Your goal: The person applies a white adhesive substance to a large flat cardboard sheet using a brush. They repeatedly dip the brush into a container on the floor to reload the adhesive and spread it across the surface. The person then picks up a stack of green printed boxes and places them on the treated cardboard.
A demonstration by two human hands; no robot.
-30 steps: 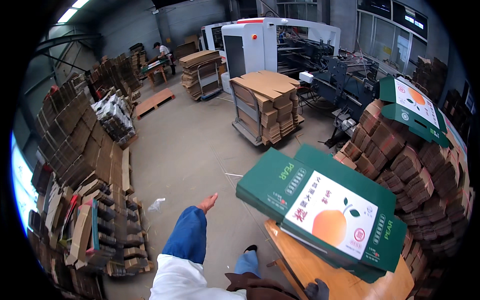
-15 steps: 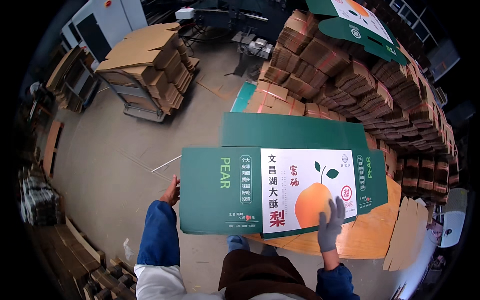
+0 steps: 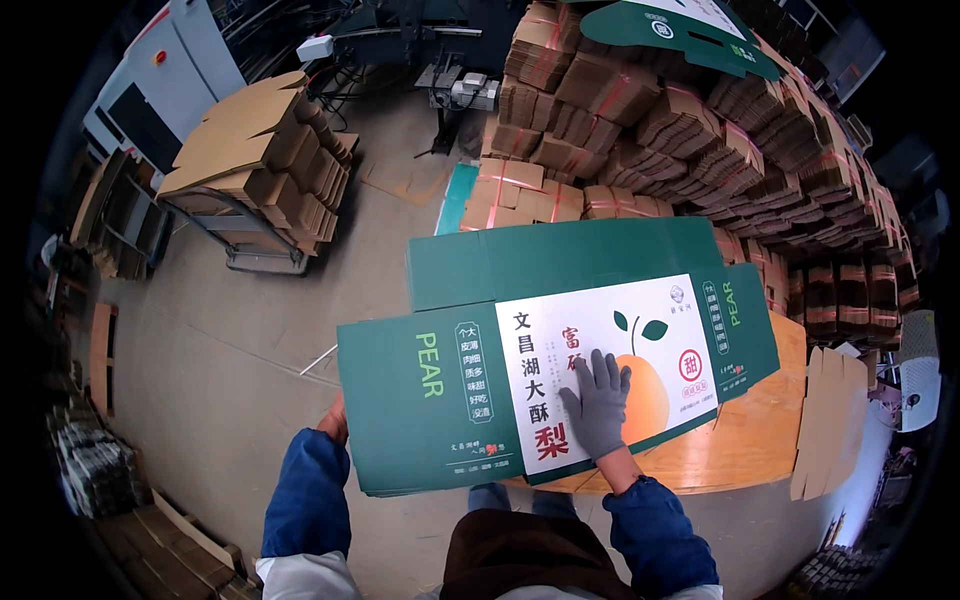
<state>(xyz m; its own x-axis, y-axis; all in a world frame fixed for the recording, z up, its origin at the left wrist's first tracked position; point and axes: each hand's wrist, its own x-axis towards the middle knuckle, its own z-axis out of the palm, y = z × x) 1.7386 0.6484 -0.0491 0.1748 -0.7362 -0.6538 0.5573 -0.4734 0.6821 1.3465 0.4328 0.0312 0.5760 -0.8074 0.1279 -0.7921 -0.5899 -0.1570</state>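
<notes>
A green flattened carton [image 3: 470,400] with a white panel and a printed orange-yellow pear lies in front of me. Its right part rests over a wooden tabletop [image 3: 720,440], while its left part juts out past the table. At the carton's left edge is my bare left hand [image 3: 335,420], its fingers mostly hidden behind the board. My right hand [image 3: 600,405], in a grey glove, lies flat on the printed panel with fingers spread and holds nothing. Layered edges show at the carton's lower left corner; how many sheets lie there I cannot tell.
Tied bundles of flat brown cardboard [image 3: 640,120] are piled high behind the table, with another green carton [image 3: 680,35] on top. A cart [image 3: 240,230] loaded with cardboard stands at the far left. Brown board [image 3: 830,420] leans at the table's right end.
My right hand has moved left across the panel, from the pear's right side to its left. My left hand's fingers have gone behind the carton's edge. The carton sits slightly farther left and tilted.
</notes>
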